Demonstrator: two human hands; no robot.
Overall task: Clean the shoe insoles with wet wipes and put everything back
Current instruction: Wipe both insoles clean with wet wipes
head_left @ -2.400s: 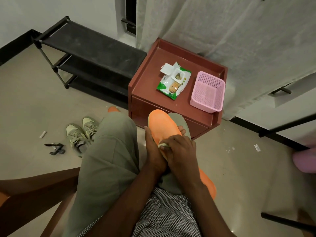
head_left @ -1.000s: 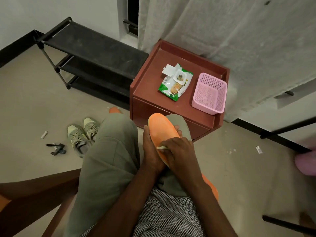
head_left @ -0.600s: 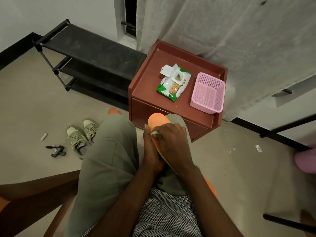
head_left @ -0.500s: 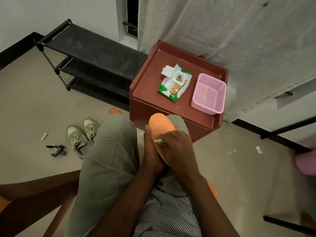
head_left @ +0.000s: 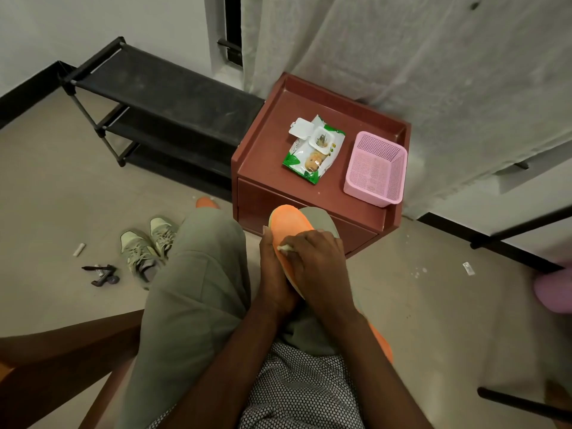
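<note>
My left hand (head_left: 274, 274) gripped the orange insole (head_left: 289, 230) over my knee, while my right hand (head_left: 315, 261) pinched a wet wipe (head_left: 285, 248) against it. The wipes pack (head_left: 312, 150) lay beyond both hands.

**Wiping hand slides back and forth along the insole**

The right hand (head_left: 315, 261) has travelled along the orange insole (head_left: 289, 226) in strokes. 2.4 s ago its fingers pressed the wet wipe (head_left: 284, 248) lower down, leaving much of the toe end bare beyond the fingertips. By 0.6 s ago the fingers had pushed up close to the toe tip, covering most of it. Now they have drawn back a little: a band of orange shows again beyond the fingertips, and the wipe peeks out under the fingers on the side facing the left hand (head_left: 274, 274).
</note>
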